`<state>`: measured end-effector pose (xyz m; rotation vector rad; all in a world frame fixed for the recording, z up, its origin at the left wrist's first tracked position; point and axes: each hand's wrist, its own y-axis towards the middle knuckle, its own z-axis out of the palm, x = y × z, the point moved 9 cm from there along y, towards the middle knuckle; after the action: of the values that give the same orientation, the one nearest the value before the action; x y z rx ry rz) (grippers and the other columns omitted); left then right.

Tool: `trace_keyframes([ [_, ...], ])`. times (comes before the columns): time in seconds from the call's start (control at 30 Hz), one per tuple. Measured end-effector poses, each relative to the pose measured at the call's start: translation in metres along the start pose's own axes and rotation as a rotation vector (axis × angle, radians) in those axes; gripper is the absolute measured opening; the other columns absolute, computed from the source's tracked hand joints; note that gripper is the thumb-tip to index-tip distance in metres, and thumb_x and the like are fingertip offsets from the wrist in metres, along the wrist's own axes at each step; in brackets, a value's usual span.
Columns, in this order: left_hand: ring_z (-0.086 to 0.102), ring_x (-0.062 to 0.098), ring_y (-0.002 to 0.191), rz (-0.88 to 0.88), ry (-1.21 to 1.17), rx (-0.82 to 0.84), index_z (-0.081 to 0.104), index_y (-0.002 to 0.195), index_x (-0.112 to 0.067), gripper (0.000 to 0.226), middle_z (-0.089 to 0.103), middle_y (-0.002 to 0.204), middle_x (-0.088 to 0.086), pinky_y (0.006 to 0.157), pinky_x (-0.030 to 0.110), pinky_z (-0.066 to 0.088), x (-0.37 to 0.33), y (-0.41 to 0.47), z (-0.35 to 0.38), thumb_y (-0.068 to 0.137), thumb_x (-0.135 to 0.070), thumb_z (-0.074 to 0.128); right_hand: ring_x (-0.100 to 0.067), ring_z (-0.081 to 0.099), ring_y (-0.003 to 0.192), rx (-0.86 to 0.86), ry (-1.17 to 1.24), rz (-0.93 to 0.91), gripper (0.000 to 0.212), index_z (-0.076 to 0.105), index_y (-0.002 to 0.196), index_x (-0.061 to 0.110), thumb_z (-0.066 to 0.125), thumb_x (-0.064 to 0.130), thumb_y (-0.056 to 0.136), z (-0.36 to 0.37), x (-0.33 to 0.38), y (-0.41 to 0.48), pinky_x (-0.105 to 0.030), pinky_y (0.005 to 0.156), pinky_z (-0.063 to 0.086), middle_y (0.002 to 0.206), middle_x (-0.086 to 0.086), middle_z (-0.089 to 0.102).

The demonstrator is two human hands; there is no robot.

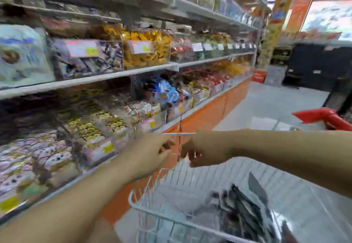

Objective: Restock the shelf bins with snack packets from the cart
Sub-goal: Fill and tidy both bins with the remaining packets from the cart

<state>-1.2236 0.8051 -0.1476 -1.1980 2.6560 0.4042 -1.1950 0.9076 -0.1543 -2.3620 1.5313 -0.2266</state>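
Shelf bins [146,52] behind — left hand [152,154], right hand [206,149] near cart [137,207], grips too blurred to tell.

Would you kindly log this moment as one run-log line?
hands: left hand and right hand over cart, apparently empty | packets: lying in cart | bins: stocked

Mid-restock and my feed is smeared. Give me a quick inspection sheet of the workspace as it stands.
Surface: shelf in tiers, clear bins holding snack packets.
Job's things: white wire cart below the hands, dark packets inside.
Clutter: nothing seen.
Grippers: left hand and right hand close together over the cart's far rim; no packet visible in either; blur hides the grip.
Cables: nothing seen.
Surroundings: grey aisle floor, orange shelf base, red object at right.
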Motion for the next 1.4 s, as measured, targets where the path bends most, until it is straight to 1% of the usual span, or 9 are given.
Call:
trace_keyframes([
  [0.13, 0.059, 0.006, 0.108, 0.028, -0.001, 0.129, 0.058, 0.13, -0.039, 0.03, 0.062, 0.123, -0.02, 0.091, 0.03, 0.051, -0.006, -0.007, 0.054, 0.102, -0.036, 0.048, -0.026, 0.054, 0.121, 0.304, -0.025, 0.078, 0.052, 0.047, 0.145, 0.015, 0.061, 0.035, 0.098, 0.078, -0.035, -0.009, -0.032, 0.096, 0.041, 0.136, -0.006, 0.059],
  [0.27, 0.053, 0.009, 0.115, 0.072, 0.159, 0.184, 0.054, 0.13, -0.045, 0.03, 0.062, 0.121, -0.024, 0.099, 0.03, 0.043, 0.007, -0.017, 0.082, 0.101, -0.048, 0.045, -0.029, 0.043, 0.134, 0.451, -0.063, 0.17, 0.066, 0.039, 0.15, 0.015, 0.067, 0.037, 0.094, 0.136, -0.063, -0.013, -0.039, 0.104, 0.04, 0.149, -0.009, 0.045],
  [0.47, 0.052, 0.009, 0.114, 0.081, 0.205, 0.16, 0.052, 0.132, -0.048, 0.035, 0.062, 0.119, -0.028, 0.101, 0.031, 0.043, 0.008, -0.015, 0.086, 0.098, -0.056, 0.046, -0.025, 0.046, 0.13, 0.724, -0.213, 0.284, 0.072, 0.045, 0.147, 0.03, 0.07, 0.057, 0.085, 0.185, -0.104, -0.042, -0.042, 0.109, 0.038, 0.146, 0.002, 0.048],
  [0.63, 0.05, 0.008, 0.116, 0.052, 0.183, 0.149, 0.051, 0.136, -0.047, 0.038, 0.062, 0.12, -0.028, 0.101, 0.031, 0.043, 0.01, -0.016, 0.085, 0.098, -0.055, 0.047, -0.023, 0.055, 0.117, 0.546, 0.027, 0.437, 0.073, 0.053, 0.136, 0.027, 0.083, 0.045, 0.072, 0.208, -0.115, -0.041, -0.041, 0.103, 0.047, 0.131, -0.001, 0.059],
  [0.77, 0.05, 0.009, 0.118, 0.061, 0.182, 0.144, 0.05, 0.137, -0.046, 0.04, 0.061, 0.122, -0.027, 0.102, 0.03, 0.042, 0.008, -0.017, 0.085, 0.099, -0.054, 0.047, -0.02, 0.053, 0.103, 0.372, 0.028, 0.487, 0.078, 0.044, 0.136, 0.022, 0.079, 0.044, 0.069, 0.214, -0.123, -0.044, -0.033, 0.086, 0.05, 0.117, -0.003, 0.056],
  [0.9, 0.05, 0.01, 0.117, 0.08, 0.189, 0.127, 0.052, 0.136, -0.045, 0.038, 0.062, 0.122, -0.026, 0.101, 0.03, 0.042, 0.007, -0.018, 0.084, 0.099, -0.053, 0.047, -0.017, 0.051, 0.092, 0.362, -0.007, 0.475, 0.065, 0.05, 0.131, 0.027, 0.079, 0.034, 0.073, 0.213, -0.124, -0.044, -0.032, 0.077, 0.051, 0.103, 0.004, 0.05],
  [1.1, 0.052, 0.006, 0.115, 0.096, 0.13, 0.092, 0.052, 0.134, -0.047, 0.035, 0.062, 0.12, -0.028, 0.099, 0.029, 0.044, 0.009, -0.022, 0.081, 0.099, -0.051, 0.047, -0.018, 0.055, 0.092, 0.324, 0.056, 0.452, 0.045, 0.054, 0.114, 0.02, 0.075, 0.023, 0.075, 0.158, -0.108, -0.034, -0.035, 0.073, 0.056, 0.104, 0.001, 0.055],
  [1.27, 0.046, -0.008, 0.122, 0.159, -0.135, 0.028, 0.045, 0.14, -0.048, 0.04, 0.044, 0.138, -0.033, 0.105, 0.024, 0.042, -0.007, -0.031, 0.055, 0.101, -0.039, 0.05, -0.032, 0.067, 0.094, 0.111, 0.686, 0.372, 0.044, 0.057, 0.11, 0.017, 0.083, 0.011, 0.074, 0.076, -0.079, -0.017, -0.035, 0.067, 0.058, 0.107, -0.01, 0.06],
  [1.4, 0.02, -0.002, 0.143, 0.226, -0.044, 0.081, 0.004, 0.15, -0.058, 0.084, 0.004, 0.155, -0.033, 0.117, 0.027, 0.027, -0.015, -0.045, 0.045, 0.088, -0.063, 0.06, -0.026, 0.068, 0.085, 0.036, 1.152, 0.328, 0.036, 0.057, 0.106, 0.016, 0.079, 0.005, 0.079, 0.052, -0.053, -0.009, -0.036, 0.064, 0.059, 0.109, -0.022, 0.064],
])
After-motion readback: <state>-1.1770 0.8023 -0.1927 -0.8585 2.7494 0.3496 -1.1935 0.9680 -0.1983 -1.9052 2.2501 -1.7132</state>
